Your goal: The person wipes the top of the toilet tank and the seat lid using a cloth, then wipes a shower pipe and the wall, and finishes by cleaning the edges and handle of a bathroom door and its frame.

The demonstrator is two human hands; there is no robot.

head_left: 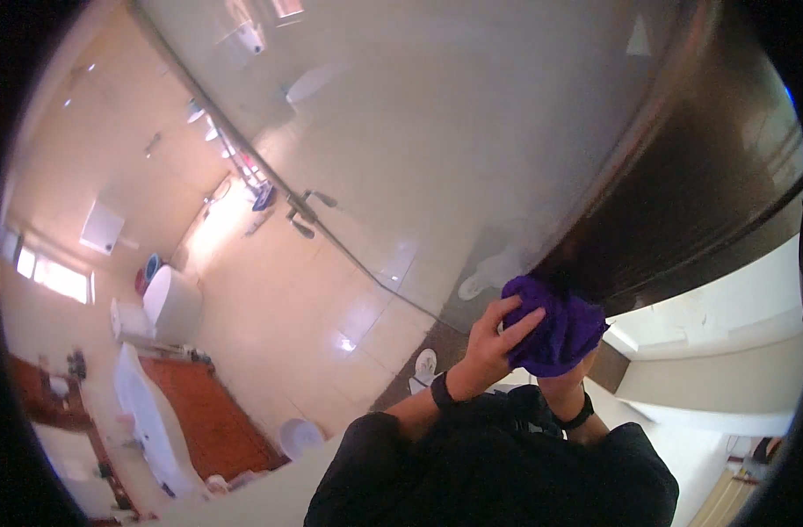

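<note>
A bunched purple cloth (pixel 555 329) is held between my two hands, in front of my body. My left hand (pixel 496 341) grips its left side, with thumb and fingers bent over the folds. From below, my right hand (pixel 563 379) holds the cloth, which covers most of its fingers. Just beyond the cloth is the lower end of a dark brown door frame (pixel 674 193); whether the cloth touches it I cannot tell. A large glass door panel (pixel 472 114) stands to the left of the frame, with reflections on it.
A metal door handle (pixel 302 220) sticks out from the glass door's edge. Through the opening at left lies a tiled bathroom floor (pixel 278 342), with a white toilet (pixel 171 303), a washbasin (pixel 151 417) over a reddish-brown cabinet (pixel 213 422) and a round bucket (pixel 301 437). A white shoe (pixel 426 364) shows below.
</note>
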